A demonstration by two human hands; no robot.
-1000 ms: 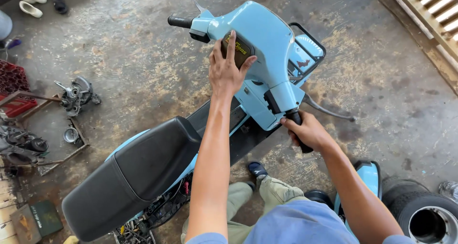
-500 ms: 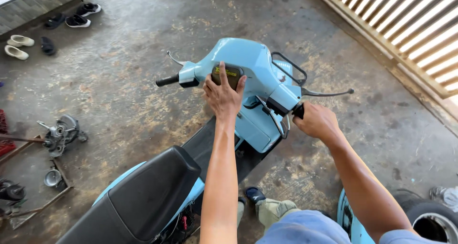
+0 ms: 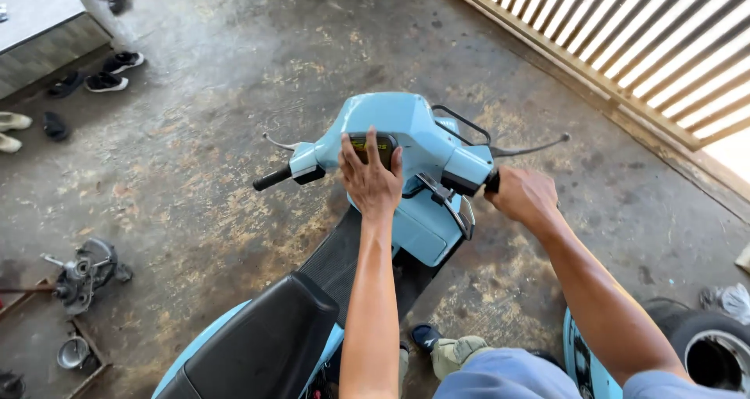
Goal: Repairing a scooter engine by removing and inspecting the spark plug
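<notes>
Several shoes (image 3: 105, 81) lie at the far left of the concrete floor (image 3: 195, 180), an engine part (image 3: 84, 270) nearer. Centre stands the pale blue scooter (image 3: 406, 172). Left hand (image 3: 372, 179) lies flat on its speedometer (image 3: 373, 145), fingers (image 3: 348, 151) spread loose, gripping nothing. Right hand (image 3: 525, 196) is clenched around the right handlebar grip (image 3: 492, 181); a tyre (image 3: 707, 348) sits far right.

Bare forearms (blue shirt (image 3: 508, 379)).

Light-blue scooter (image 3: 422, 172), black seat, upright on stained concrete, handlebars turned
</notes>
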